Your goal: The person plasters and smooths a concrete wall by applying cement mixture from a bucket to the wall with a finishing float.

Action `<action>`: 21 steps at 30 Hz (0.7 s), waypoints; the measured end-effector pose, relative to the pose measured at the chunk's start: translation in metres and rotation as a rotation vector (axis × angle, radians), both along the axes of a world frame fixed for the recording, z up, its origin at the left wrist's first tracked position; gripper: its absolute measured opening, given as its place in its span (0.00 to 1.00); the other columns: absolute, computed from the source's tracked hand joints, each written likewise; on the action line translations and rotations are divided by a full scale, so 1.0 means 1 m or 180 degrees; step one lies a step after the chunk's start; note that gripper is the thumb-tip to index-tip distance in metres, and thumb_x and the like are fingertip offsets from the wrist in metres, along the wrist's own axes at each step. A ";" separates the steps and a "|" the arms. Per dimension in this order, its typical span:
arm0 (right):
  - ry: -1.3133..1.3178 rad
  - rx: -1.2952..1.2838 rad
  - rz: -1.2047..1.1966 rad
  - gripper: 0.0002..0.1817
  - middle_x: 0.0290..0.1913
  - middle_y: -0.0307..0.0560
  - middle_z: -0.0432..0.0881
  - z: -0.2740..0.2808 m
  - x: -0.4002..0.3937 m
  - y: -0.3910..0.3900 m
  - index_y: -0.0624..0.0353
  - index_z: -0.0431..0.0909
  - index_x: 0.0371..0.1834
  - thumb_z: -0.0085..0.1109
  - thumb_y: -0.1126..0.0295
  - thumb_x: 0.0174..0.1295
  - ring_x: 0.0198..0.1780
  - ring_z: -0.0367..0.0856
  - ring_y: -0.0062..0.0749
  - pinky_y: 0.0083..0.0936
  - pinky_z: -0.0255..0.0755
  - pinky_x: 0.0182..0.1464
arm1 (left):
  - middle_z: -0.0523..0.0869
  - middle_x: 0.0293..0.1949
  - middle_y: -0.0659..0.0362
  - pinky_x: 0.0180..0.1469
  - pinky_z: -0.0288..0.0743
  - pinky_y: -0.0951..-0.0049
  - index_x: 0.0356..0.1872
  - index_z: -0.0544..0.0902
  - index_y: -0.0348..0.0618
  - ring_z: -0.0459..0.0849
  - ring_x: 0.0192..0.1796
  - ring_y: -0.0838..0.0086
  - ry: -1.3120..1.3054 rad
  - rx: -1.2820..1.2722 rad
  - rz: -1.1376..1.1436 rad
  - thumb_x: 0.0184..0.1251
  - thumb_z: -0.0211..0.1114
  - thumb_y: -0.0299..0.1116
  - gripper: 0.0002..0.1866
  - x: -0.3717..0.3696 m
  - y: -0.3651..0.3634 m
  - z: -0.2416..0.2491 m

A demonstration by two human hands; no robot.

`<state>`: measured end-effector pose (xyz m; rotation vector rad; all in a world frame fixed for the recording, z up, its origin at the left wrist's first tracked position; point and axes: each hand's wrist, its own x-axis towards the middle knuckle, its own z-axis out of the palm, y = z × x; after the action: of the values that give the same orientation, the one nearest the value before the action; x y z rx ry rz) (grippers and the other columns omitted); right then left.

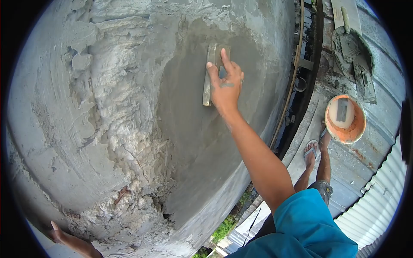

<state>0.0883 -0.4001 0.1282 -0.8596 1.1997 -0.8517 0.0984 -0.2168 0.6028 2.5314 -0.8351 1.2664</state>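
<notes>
My right hand (227, 88) grips a plastering float (209, 88) by its back, with the thumb and index finger stretched along it. The float lies against a patch of smooth, dark wet plaster (185, 116) on the wall. Left of that patch runs a band of rough, broken plaster (129, 107). At the lower left, my left hand (62, 237) is at the wall's edge, partly in view, with one digit stretched out and the other fingers hidden. I see nothing held in it.
An orange bucket (360, 124) stands by my sandalled feet (310, 148) on the metal roofing (344, 172). Beyond it lies a heap of wet mortar (352, 51) with a tool handle (345, 19) sticking out. A dark gutter (307, 69) runs between the wall and the roofing.
</notes>
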 end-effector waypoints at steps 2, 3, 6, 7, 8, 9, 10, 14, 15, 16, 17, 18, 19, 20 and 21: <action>0.0018 -0.0599 0.0372 0.30 0.59 0.66 0.71 0.028 -0.036 0.093 0.51 0.76 0.67 0.68 0.60 0.60 0.55 0.68 0.52 0.43 0.65 0.59 | 0.74 0.57 0.56 0.69 0.58 0.66 0.56 0.78 0.29 0.69 0.60 0.73 0.0021 0.0056 -0.0053 0.72 0.61 0.43 0.24 0.001 0.000 0.004; -0.0032 -0.0834 0.0733 0.30 0.59 0.67 0.70 0.043 -0.062 0.145 0.49 0.77 0.67 0.69 0.61 0.58 0.55 0.67 0.52 0.44 0.63 0.60 | 0.74 0.58 0.56 0.69 0.58 0.66 0.56 0.78 0.30 0.69 0.60 0.73 -0.0002 0.0132 -0.0096 0.72 0.61 0.42 0.23 0.005 0.002 0.006; -0.0207 -0.0907 0.0723 0.30 0.60 0.67 0.69 0.063 -0.067 0.169 0.47 0.77 0.67 0.69 0.61 0.58 0.54 0.67 0.51 0.44 0.62 0.60 | 0.74 0.58 0.57 0.69 0.58 0.65 0.58 0.78 0.31 0.68 0.60 0.72 -0.0275 0.0250 -0.0039 0.72 0.60 0.42 0.24 0.004 0.002 0.005; -0.0169 -0.0985 0.0575 0.30 0.60 0.67 0.69 0.061 -0.055 0.148 0.47 0.77 0.67 0.69 0.61 0.59 0.54 0.67 0.51 0.44 0.62 0.61 | 0.74 0.57 0.57 0.69 0.58 0.65 0.59 0.78 0.31 0.69 0.60 0.72 -0.0288 0.0278 -0.0035 0.73 0.59 0.42 0.24 0.008 0.006 0.006; -0.0042 -0.1063 0.0396 0.30 0.60 0.66 0.70 0.055 -0.033 0.093 0.47 0.77 0.67 0.69 0.61 0.59 0.54 0.67 0.51 0.44 0.62 0.61 | 0.74 0.56 0.58 0.69 0.57 0.65 0.60 0.77 0.32 0.69 0.60 0.72 -0.0301 0.0306 -0.0030 0.74 0.57 0.42 0.24 0.012 0.010 0.007; -0.0148 -0.0737 0.0092 0.29 0.59 0.64 0.71 0.049 -0.011 0.036 0.48 0.76 0.67 0.68 0.59 0.60 0.55 0.67 0.50 0.43 0.63 0.61 | 0.74 0.55 0.58 0.69 0.58 0.65 0.61 0.77 0.33 0.69 0.59 0.72 -0.0233 0.0331 0.0011 0.75 0.55 0.43 0.24 0.012 0.015 0.011; -0.0110 -0.0475 -0.0143 0.30 0.58 0.62 0.72 0.035 0.007 -0.010 0.49 0.76 0.67 0.66 0.56 0.61 0.56 0.68 0.50 0.40 0.64 0.61 | 0.75 0.54 0.59 0.69 0.58 0.65 0.63 0.77 0.34 0.69 0.59 0.72 -0.0143 0.0377 0.0086 0.76 0.53 0.43 0.25 0.008 0.021 0.014; 0.0067 -0.0164 0.0123 0.29 0.57 0.53 0.74 0.026 -0.009 0.030 0.49 0.74 0.68 0.68 0.62 0.63 0.56 0.66 0.41 0.30 0.65 0.57 | 0.75 0.54 0.58 0.71 0.56 0.65 0.63 0.78 0.34 0.69 0.61 0.72 -0.0099 0.0267 0.0006 0.77 0.51 0.45 0.26 0.004 0.010 0.006; 0.0179 -0.0383 0.0404 0.31 0.58 0.65 0.72 0.027 -0.030 0.090 0.50 0.75 0.68 0.68 0.58 0.60 0.58 0.67 0.52 0.42 0.64 0.60 | 0.74 0.57 0.57 0.72 0.55 0.64 0.64 0.76 0.33 0.68 0.63 0.72 -0.0093 0.0194 0.0095 0.77 0.50 0.45 0.27 0.002 0.006 0.003; 0.0067 -0.0631 0.0683 0.32 0.59 0.67 0.71 0.035 -0.059 0.150 0.49 0.75 0.68 0.69 0.61 0.59 0.58 0.67 0.53 0.44 0.62 0.61 | 0.73 0.60 0.56 0.72 0.54 0.64 0.65 0.75 0.32 0.67 0.64 0.71 -0.0083 0.0114 0.0183 0.77 0.50 0.46 0.28 0.002 0.003 0.001; -0.0168 -0.0721 0.1062 0.32 0.60 0.67 0.70 0.053 -0.085 0.189 0.48 0.75 0.68 0.69 0.61 0.59 0.58 0.66 0.52 0.45 0.61 0.62 | 0.73 0.62 0.54 0.73 0.53 0.64 0.66 0.73 0.32 0.67 0.65 0.70 -0.0089 0.0102 0.0186 0.77 0.50 0.46 0.29 0.001 -0.003 -0.002; -0.0168 -0.0774 0.0880 0.31 0.60 0.67 0.70 0.057 -0.077 0.182 0.48 0.75 0.68 0.69 0.61 0.59 0.58 0.66 0.52 0.45 0.60 0.63 | 0.72 0.64 0.53 0.74 0.53 0.63 0.67 0.72 0.31 0.66 0.66 0.69 -0.0094 0.0090 0.0189 0.77 0.49 0.46 0.30 -0.001 -0.009 -0.004; -0.0169 -0.0826 0.0700 0.31 0.60 0.67 0.69 0.059 -0.065 0.168 0.49 0.76 0.68 0.69 0.61 0.59 0.58 0.66 0.52 0.45 0.60 0.63 | 0.71 0.66 0.52 0.74 0.52 0.63 0.68 0.71 0.30 0.65 0.68 0.68 -0.0128 0.0112 0.0101 0.77 0.49 0.47 0.31 -0.002 -0.018 -0.010; -0.0178 -0.0879 0.0560 0.31 0.60 0.67 0.69 0.059 -0.053 0.148 0.49 0.76 0.68 0.69 0.61 0.59 0.58 0.66 0.53 0.45 0.60 0.63 | 0.70 0.68 0.50 0.75 0.51 0.62 0.68 0.69 0.29 0.65 0.69 0.67 -0.0164 0.0132 0.0054 0.77 0.48 0.47 0.31 -0.004 -0.019 -0.012; -0.0087 -0.0958 0.0415 0.30 0.59 0.66 0.69 0.054 -0.034 0.097 0.50 0.76 0.67 0.69 0.60 0.60 0.57 0.66 0.52 0.43 0.60 0.63 | 0.69 0.68 0.50 0.75 0.50 0.62 0.69 0.69 0.29 0.64 0.70 0.66 -0.0057 -0.0012 0.0031 0.77 0.48 0.47 0.31 -0.003 -0.013 -0.008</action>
<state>0.0546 -0.3033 0.1818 -1.1533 0.9933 -0.9475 0.0954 -0.2300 0.5951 2.5280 -0.8242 1.2944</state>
